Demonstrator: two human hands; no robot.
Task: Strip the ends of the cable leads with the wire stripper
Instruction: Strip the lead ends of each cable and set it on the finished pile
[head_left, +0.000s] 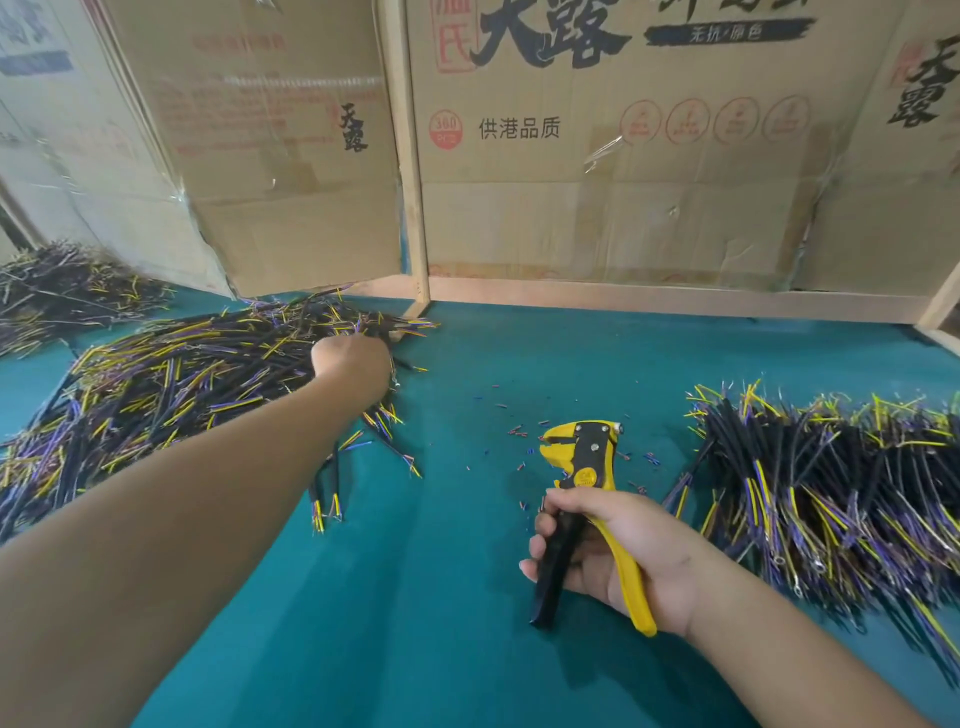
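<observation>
My right hand (618, 551) grips the yellow and black wire stripper (587, 499) by its handles, jaws pointing away from me over the green table (467, 597). My left hand (353, 361) reaches far out onto the right edge of a big pile of black cables with yellow and purple leads (171, 389). Its fingers are hidden behind the back of the hand, so whether they hold a cable cannot be told. One short cable (327, 488) lies apart just below my left forearm.
A second pile of cables (831, 493) lies at the right. A third heap (62, 291) sits at the far left. Small bits of stripped insulation (519, 431) dot the table near the stripper. Cardboard panels in a wooden frame (415, 182) wall off the back.
</observation>
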